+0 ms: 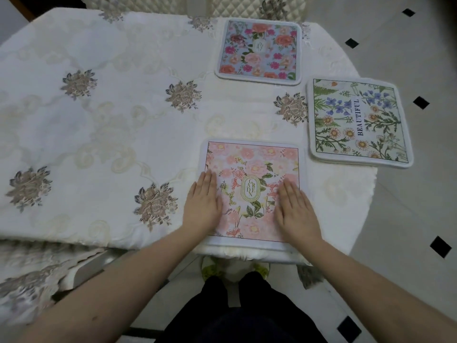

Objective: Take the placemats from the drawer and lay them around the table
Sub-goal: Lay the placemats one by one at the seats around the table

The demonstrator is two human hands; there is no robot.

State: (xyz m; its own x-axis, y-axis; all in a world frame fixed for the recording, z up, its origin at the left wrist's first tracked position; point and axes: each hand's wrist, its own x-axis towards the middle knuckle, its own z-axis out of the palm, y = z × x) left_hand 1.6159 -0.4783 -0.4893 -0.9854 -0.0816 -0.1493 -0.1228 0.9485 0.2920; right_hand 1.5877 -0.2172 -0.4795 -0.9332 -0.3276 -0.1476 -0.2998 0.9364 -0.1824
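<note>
A pink floral placemat [252, 167] marked GARDEN lies flat at the near edge of the table. My left hand [204, 203] rests flat on its left side, fingers straight. On the mat's right side my right hand [295, 211] presses down, also with straight fingers. A green and white placemat [356, 122] marked BEAUTIFUL lies at the table's right end, looking like a stack of two. A blue placemat [259, 50] with pink roses lies at the far edge.
The table [111, 115] wears a cream embroidered cloth with grey flower motifs. Quilted chair backs [247, 7] stand at the far side and a cloth-covered chair [37, 280] at the near left. White floor tiles with black diamonds [420, 102] spread to the right.
</note>
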